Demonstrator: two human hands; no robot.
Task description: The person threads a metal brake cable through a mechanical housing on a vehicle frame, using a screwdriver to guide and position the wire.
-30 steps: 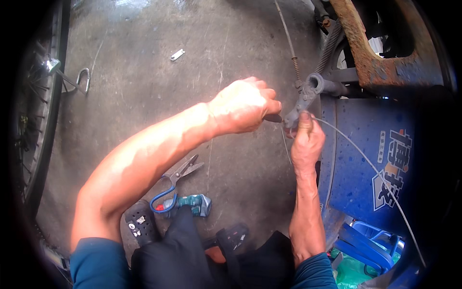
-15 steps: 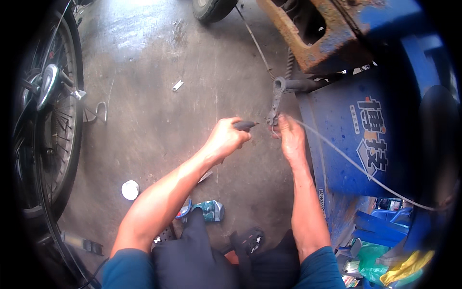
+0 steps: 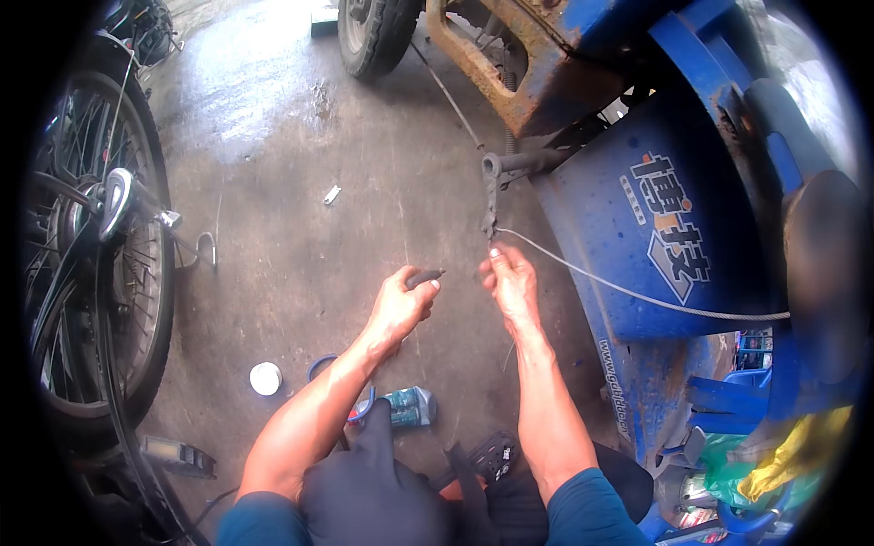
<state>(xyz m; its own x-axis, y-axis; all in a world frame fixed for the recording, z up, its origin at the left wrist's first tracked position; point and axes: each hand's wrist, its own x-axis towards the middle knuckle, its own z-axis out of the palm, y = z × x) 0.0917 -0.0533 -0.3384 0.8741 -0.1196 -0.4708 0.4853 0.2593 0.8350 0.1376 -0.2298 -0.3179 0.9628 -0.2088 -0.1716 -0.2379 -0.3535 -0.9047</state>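
Note:
My left hand (image 3: 398, 305) is closed around a dark-handled tool (image 3: 424, 278) with a short, thin tip pointing right. Facing it, my right hand (image 3: 512, 284) has its fingers curled just below the lower end of a grey metal lever arm (image 3: 492, 196). The thumb and fingertips come together there; what they pinch, if anything, is too small to make out. From the lever's lower end a pale cable (image 3: 628, 286) sweeps right across a blue panel (image 3: 610, 227). Another thin rod or cable (image 3: 446, 91) runs from near the lever's top toward a tyre.
A rusty vehicle frame (image 3: 482, 77) and a tyre (image 3: 378, 36) stand beyond. Along the left is a spoked wheel (image 3: 150, 328). On the floor lie a white round lid (image 3: 266, 379), a teal package (image 3: 408, 407) and a small white scrap (image 3: 331, 195). Bags, one yellow (image 3: 792, 455), fill the lower right.
The view has shifted. My right hand has come slightly down from the lever's end, where its fingers were around the cable. My left hand still holds the tool, now slightly lower relative to the lever.

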